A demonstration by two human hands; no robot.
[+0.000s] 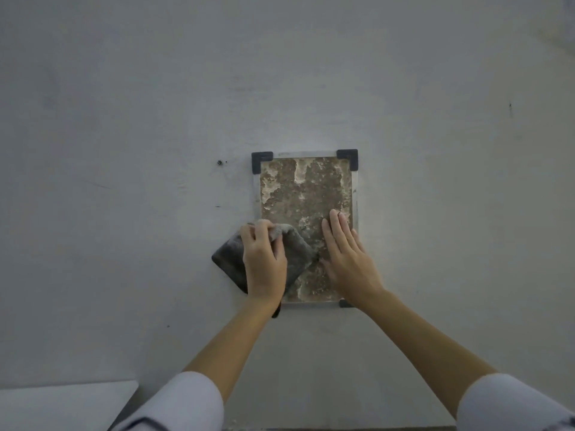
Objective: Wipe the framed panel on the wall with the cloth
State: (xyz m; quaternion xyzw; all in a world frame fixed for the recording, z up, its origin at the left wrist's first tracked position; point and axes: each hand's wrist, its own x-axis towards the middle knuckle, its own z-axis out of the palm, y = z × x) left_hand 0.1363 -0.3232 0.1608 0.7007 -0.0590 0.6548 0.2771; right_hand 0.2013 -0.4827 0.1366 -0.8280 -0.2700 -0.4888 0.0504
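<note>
A small framed panel (306, 188) hangs on the grey wall, with a thin pale frame, black corner pieces and a mottled brown, flaky surface. My left hand (264, 262) grips a dark grey cloth (228, 255) and presses it against the panel's lower left edge, so the cloth lies half on the wall and half on the panel. My right hand (345, 253) rests flat on the lower right part of the panel, fingers together and pointing up. It holds nothing. The panel's lower left corner is hidden behind the cloth and hand.
The bare grey wall (124, 150) fills the view, with a small screw or hole (219, 162) left of the panel's top. A pale flat surface (62, 402) sits at the lower left.
</note>
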